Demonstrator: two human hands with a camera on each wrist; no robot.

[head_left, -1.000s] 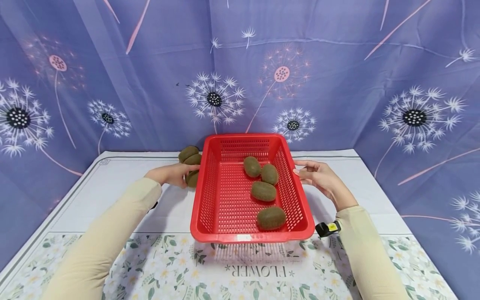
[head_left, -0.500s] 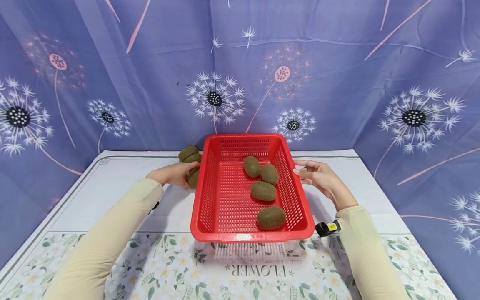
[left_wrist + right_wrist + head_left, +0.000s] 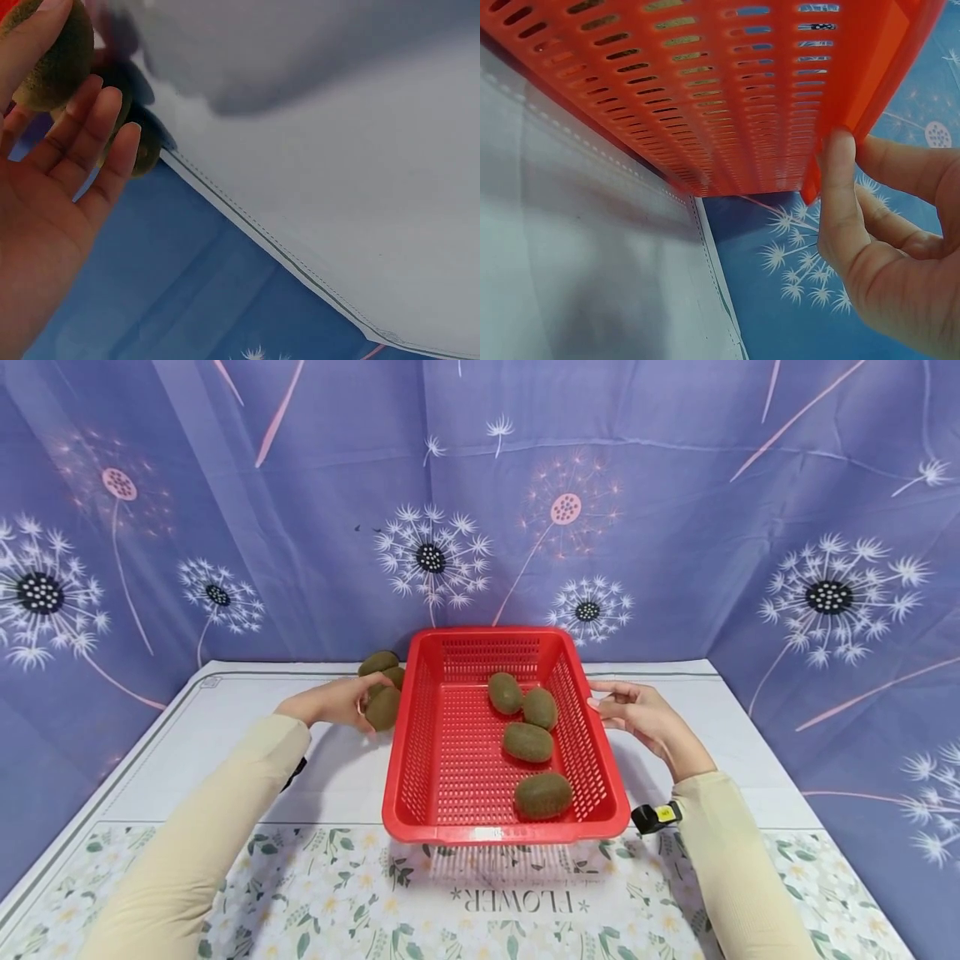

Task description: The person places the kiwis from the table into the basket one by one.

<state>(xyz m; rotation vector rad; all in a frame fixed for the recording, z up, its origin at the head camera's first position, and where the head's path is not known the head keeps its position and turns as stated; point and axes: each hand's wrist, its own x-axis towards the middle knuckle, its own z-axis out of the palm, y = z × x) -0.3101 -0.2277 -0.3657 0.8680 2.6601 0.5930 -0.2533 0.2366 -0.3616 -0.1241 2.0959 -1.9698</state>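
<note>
Left of the red plastic basket (image 3: 408, 760), my left hand (image 3: 330, 702) holds a brown kiwi (image 3: 384, 708) between thumb and fingers. The left wrist view shows the thumb over this kiwi (image 3: 64, 64), with the other fingers spread below it. Two more kiwis (image 3: 377, 662) lie just behind, partly covered by the hand and basket. My right hand (image 3: 637, 714) pinches the basket's right rim; in the right wrist view the thumb and fingers (image 3: 840, 161) meet at that rim. Inside the basket, several kiwis (image 3: 527, 742) lie toward the right side.
The basket stands on a table with a white and floral cover (image 3: 330, 885). Behind it hangs a purple-blue dandelion-print curtain (image 3: 315, 527), close to the table's back edge. A black wrist device (image 3: 655, 817) sits below the right hand.
My left hand has shifted slightly left, and the kiwi in it now shows more fully beside the basket. The right hand and basket stay in place.
</note>
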